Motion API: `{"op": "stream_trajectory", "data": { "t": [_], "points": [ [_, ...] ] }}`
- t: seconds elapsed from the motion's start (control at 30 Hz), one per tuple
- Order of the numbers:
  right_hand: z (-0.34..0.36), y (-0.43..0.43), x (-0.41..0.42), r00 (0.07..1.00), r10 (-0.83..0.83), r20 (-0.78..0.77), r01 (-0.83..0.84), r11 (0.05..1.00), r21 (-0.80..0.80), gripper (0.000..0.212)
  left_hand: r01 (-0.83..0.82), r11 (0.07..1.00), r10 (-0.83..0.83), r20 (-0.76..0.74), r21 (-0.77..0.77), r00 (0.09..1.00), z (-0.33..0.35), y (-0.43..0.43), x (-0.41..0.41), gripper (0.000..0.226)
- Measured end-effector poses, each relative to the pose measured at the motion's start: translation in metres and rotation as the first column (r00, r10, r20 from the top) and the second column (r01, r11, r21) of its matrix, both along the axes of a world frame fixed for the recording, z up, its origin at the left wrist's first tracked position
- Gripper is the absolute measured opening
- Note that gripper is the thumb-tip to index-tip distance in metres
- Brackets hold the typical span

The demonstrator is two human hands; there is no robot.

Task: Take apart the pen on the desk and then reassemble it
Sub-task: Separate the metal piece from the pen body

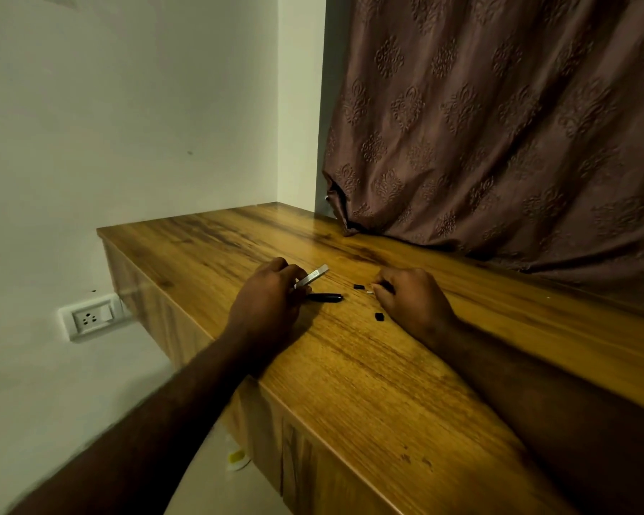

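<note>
The pen lies in pieces on the wooden desk (350,366). My left hand (272,295) grips a silver pen barrel (313,276) that points up and to the right. Just right of that hand a black pen section (326,297) lies flat. A small black piece (358,287) and a tiny white piece (369,291) sit between the hands. Another small black piece (379,317) lies nearer to me. My right hand (409,295) rests on the desk with curled fingers, and its fingertips touch a small dark part beside the white piece; whether it holds that part is unclear.
A brown patterned curtain (499,124) hangs down onto the desk's far right side. The desk's left edge drops off beside a white wall with a socket (90,319). A small yellow and white object (237,459) lies on the floor below.
</note>
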State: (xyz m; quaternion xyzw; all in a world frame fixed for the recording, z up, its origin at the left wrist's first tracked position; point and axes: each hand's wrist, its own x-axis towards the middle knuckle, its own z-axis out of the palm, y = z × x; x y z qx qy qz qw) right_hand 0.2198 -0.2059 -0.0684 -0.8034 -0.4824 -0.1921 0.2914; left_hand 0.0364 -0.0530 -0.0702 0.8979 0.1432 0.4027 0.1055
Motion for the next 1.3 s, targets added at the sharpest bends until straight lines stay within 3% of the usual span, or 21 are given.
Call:
{"op": "stream_trajectory", "data": {
  "t": [0.87, 1.17, 1.3],
  "points": [
    [-0.0014, 0.0017, 0.0048, 1.000, -0.029, 0.012, 0.030, 0.993, -0.112, 0.015, -0.012, 0.999, 0.014, -0.050, 0.037, 0.999, -0.0008, -0.0017, 0.0001, 0.019],
    [-0.0006, 0.0014, 0.0044, 0.997, -0.008, -0.079, 0.000, 0.995, -0.097, 0.012, -0.016, 0.999, 0.018, -0.052, 0.037, 0.998, -0.0005, -0.0019, 0.0000, 0.019],
    [0.0014, -0.0010, 0.0074, 0.982, -0.019, -0.190, 0.021, 1.000, 0.006, 0.014, -0.014, 0.999, 0.016, -0.053, 0.031, 0.998, 0.0002, -0.0024, -0.0002, 0.020]
  ]
}}
